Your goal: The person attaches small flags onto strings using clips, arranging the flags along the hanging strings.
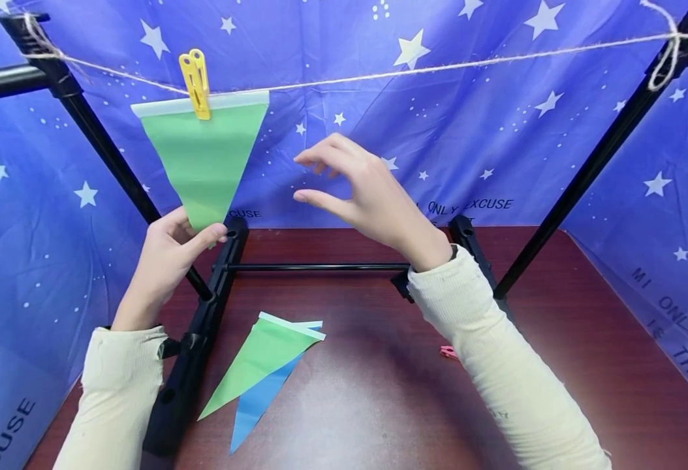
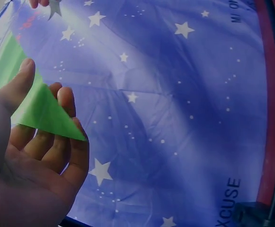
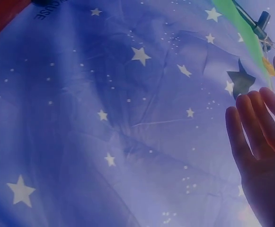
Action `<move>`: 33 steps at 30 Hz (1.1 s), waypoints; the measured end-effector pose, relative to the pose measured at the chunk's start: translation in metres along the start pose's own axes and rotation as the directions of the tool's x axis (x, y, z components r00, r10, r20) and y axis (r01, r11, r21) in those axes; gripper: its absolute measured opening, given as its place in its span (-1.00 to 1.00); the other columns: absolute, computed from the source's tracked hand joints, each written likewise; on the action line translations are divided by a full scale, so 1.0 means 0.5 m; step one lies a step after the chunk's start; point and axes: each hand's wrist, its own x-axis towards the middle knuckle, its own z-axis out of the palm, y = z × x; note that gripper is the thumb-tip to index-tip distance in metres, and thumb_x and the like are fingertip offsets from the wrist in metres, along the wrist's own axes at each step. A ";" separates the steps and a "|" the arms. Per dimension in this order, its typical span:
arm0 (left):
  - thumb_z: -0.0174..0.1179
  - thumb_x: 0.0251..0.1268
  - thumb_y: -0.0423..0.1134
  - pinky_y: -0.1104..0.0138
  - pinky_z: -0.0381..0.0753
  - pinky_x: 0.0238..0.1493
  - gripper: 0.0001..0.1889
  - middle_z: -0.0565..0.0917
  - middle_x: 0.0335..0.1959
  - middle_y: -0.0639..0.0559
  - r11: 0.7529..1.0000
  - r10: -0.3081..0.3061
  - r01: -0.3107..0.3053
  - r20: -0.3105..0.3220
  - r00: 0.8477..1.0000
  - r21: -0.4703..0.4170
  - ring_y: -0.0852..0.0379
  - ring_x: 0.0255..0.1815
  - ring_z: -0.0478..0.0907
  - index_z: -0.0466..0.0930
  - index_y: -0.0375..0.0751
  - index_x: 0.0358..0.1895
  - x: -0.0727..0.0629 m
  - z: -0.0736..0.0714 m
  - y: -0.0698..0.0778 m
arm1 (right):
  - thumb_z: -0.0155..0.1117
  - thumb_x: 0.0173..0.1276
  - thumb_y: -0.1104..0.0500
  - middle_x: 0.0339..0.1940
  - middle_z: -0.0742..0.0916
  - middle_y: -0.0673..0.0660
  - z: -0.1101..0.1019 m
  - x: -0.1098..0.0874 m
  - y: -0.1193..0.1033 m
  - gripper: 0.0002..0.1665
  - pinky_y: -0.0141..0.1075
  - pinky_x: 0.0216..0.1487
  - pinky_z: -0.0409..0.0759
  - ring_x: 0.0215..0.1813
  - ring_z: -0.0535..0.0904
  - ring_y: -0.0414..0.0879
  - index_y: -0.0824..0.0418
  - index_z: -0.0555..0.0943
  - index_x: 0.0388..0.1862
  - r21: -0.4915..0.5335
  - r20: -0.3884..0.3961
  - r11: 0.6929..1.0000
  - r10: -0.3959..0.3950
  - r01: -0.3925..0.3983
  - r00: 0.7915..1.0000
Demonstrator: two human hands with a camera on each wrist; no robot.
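Note:
A green triangular pennant (image 1: 207, 153) with a white top strip hangs point down from a string (image 1: 344, 79), held by a yellow clothespin (image 1: 197, 85) near the middle of its top edge. My left hand (image 1: 170, 254) holds the pennant near its lower tip. In the left wrist view the thumb lies across the green paper (image 2: 47, 111) and the fingers are behind it. My right hand (image 1: 361, 189) is in the air to the right of the pennant, thumb and fingers apart. The right wrist view shows no object in that hand (image 3: 265, 156).
On the dark red table (image 1: 344, 405) another green pennant (image 1: 256, 356) overlaps a blue pennant (image 1: 264, 398). A red clothespin (image 1: 448, 352) lies beside the right sleeve. Black frame posts (image 1: 109, 150) stand at both sides, and a blue star-printed curtain (image 1: 320, 32) surrounds the back.

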 end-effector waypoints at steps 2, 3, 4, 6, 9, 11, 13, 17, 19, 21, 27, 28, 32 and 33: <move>0.30 0.28 -0.43 0.47 0.60 -0.19 -0.87 0.74 -0.37 0.10 1.000 -0.021 0.021 0.003 1.000 -0.008 0.24 -0.33 0.66 0.66 -0.27 -0.13 -0.005 0.001 -0.006 | 0.45 0.29 0.11 -0.07 0.67 0.05 0.002 -0.009 0.005 -0.60 -0.29 0.05 0.48 -0.04 0.54 -0.14 0.23 0.66 0.06 0.002 0.000 1.000 0.001 -0.001 1.000; 0.30 0.29 -0.43 0.47 0.61 -0.17 -0.85 0.74 -0.34 0.10 1.000 -0.029 0.029 0.009 1.000 -0.009 0.24 -0.32 0.67 0.66 -0.27 -0.11 -0.007 0.002 -0.010 | 0.45 0.29 0.11 -0.07 0.67 0.05 0.003 -0.014 0.008 -0.60 -0.29 0.05 0.48 -0.04 0.54 -0.15 0.23 0.66 0.06 0.002 0.001 1.000 0.004 -0.004 1.000; 0.29 0.29 -0.43 0.47 0.62 -0.15 -0.83 0.75 -0.31 0.10 0.999 -0.034 0.034 0.011 0.999 -0.008 0.24 -0.32 0.67 0.66 -0.28 -0.08 -0.008 0.002 -0.013 | 0.45 0.29 0.11 -0.07 0.67 0.05 0.004 -0.018 0.011 -0.60 -0.28 0.05 0.49 -0.03 0.54 -0.15 0.23 0.66 0.06 0.003 0.001 1.000 0.003 -0.003 1.000; 0.28 0.31 -0.42 0.47 0.62 -0.15 -0.81 0.76 -0.28 0.08 0.999 -0.038 0.037 0.018 0.999 0.004 0.23 -0.30 0.67 0.66 -0.29 -0.04 -0.011 0.002 -0.020 | 0.46 0.28 0.11 -0.06 0.67 0.05 0.007 -0.028 0.018 -0.60 -0.27 0.04 0.51 -0.04 0.55 -0.16 0.23 0.66 0.06 0.000 0.002 1.000 0.004 -0.004 1.000; 0.28 0.32 -0.41 0.47 0.61 -0.20 -0.82 0.75 -0.30 0.06 0.999 -0.038 0.037 0.025 0.999 0.031 0.21 -0.30 0.67 0.65 -0.31 -0.04 -0.014 0.002 -0.032 | 0.46 0.29 0.10 -0.06 0.68 0.04 0.012 -0.044 0.028 -0.59 -0.28 0.02 0.51 -0.06 0.54 -0.17 0.22 0.65 0.06 -0.006 0.011 1.000 0.015 -0.015 1.000; 0.28 0.32 -0.41 0.46 0.61 -0.20 -0.82 0.74 -0.31 0.06 0.999 -0.043 0.042 0.027 0.999 0.035 0.19 -0.30 0.67 0.64 -0.33 -0.05 -0.017 0.003 -0.039 | 0.45 0.29 0.09 -0.06 0.68 0.03 0.015 -0.056 0.035 -0.59 -0.30 0.01 0.51 -0.07 0.53 -0.18 0.20 0.65 0.07 -0.018 0.020 0.999 0.030 -0.029 0.999; 0.28 0.31 -0.42 0.44 0.61 -0.20 -0.83 0.74 -0.31 0.06 0.998 -0.050 0.049 0.023 0.998 0.038 0.17 -0.30 0.67 0.64 -0.34 -0.06 -0.020 0.004 -0.045 | 0.45 0.29 0.07 -0.05 0.67 0.02 0.018 -0.070 0.042 -0.58 -0.30 0.01 0.51 -0.07 0.53 -0.19 0.19 0.64 0.08 -0.026 0.032 0.998 0.050 -0.050 0.998; 0.28 0.33 -0.40 0.42 0.63 -0.14 -0.83 0.75 -0.30 0.03 0.996 -0.066 0.064 0.030 0.997 0.063 0.17 -0.29 0.68 0.63 -0.32 -0.05 -0.028 0.008 -0.057 | 0.44 0.31 0.06 -0.06 0.66 0.02 0.025 -0.101 0.056 -0.56 -0.25 0.03 0.53 -0.05 0.55 -0.17 0.18 0.61 0.12 -0.044 0.052 0.995 0.088 -0.086 0.995; 0.27 0.34 -0.38 0.42 0.64 -0.13 -0.83 0.75 -0.30 0.04 0.994 -0.072 0.068 0.040 0.997 0.089 0.18 -0.29 0.68 0.63 -0.29 -0.04 -0.031 0.010 -0.063 | 0.43 0.31 0.06 -0.06 0.66 0.02 0.028 -0.115 0.061 -0.54 -0.22 0.03 0.55 -0.04 0.56 -0.15 0.18 0.60 0.13 -0.047 0.063 0.994 0.106 -0.103 0.992; 0.26 0.35 -0.38 0.41 0.64 -0.14 -0.81 0.73 -0.31 0.08 0.992 -0.078 0.073 0.050 0.996 0.101 0.18 -0.29 0.68 0.62 -0.32 -0.03 -0.034 0.012 -0.070 | 0.43 0.31 0.06 -0.06 0.65 0.01 0.030 -0.128 0.065 -0.54 -0.23 0.02 0.54 -0.03 0.55 -0.15 0.17 0.60 0.14 -0.052 0.073 0.991 0.125 -0.122 0.989; 0.26 0.36 -0.37 0.40 0.63 -0.14 -0.78 0.71 -0.30 0.04 0.990 -0.101 0.093 0.070 0.992 0.108 0.12 -0.26 0.67 0.59 -0.37 0.00 -0.045 0.018 -0.088 | 0.42 0.31 0.01 -0.04 0.65 -0.02 0.036 -0.162 0.078 -0.53 -0.23 0.02 0.51 0.01 0.54 -0.16 0.12 0.60 0.15 -0.072 0.101 0.982 0.179 -0.172 0.979; 0.26 0.35 -0.36 0.41 0.63 -0.13 -0.79 0.71 -0.29 0.05 0.989 -0.105 0.096 0.074 0.992 0.114 0.12 -0.25 0.67 0.60 -0.34 0.00 -0.047 0.018 -0.091 | 0.42 0.31 0.01 -0.04 0.65 -0.03 0.037 -0.168 0.081 -0.54 -0.23 0.03 0.51 0.01 0.55 -0.15 0.12 0.61 0.14 -0.076 0.103 0.981 0.184 -0.177 0.978; 0.27 0.34 -0.38 0.42 0.61 -0.11 -0.81 0.71 -0.28 0.15 0.984 -0.121 0.106 0.097 0.988 0.143 0.19 -0.21 0.67 0.62 -0.25 -0.01 -0.054 0.022 -0.101 | 0.43 0.31 0.02 -0.05 0.66 -0.03 0.039 -0.189 0.094 -0.59 -0.21 0.06 0.52 0.01 0.56 -0.14 0.12 0.62 0.08 -0.086 0.105 0.979 0.195 -0.186 0.975; 0.26 0.34 -0.39 0.42 0.61 -0.11 -0.81 0.72 -0.28 0.16 0.983 -0.124 0.109 0.102 0.987 0.145 0.20 -0.21 0.67 0.62 -0.25 -0.01 -0.055 0.023 -0.103 | 0.43 0.30 0.02 -0.04 0.66 -0.02 0.039 -0.194 0.097 -0.60 -0.21 0.06 0.52 0.01 0.56 -0.15 0.12 0.62 0.07 -0.088 0.104 0.979 0.194 -0.185 0.975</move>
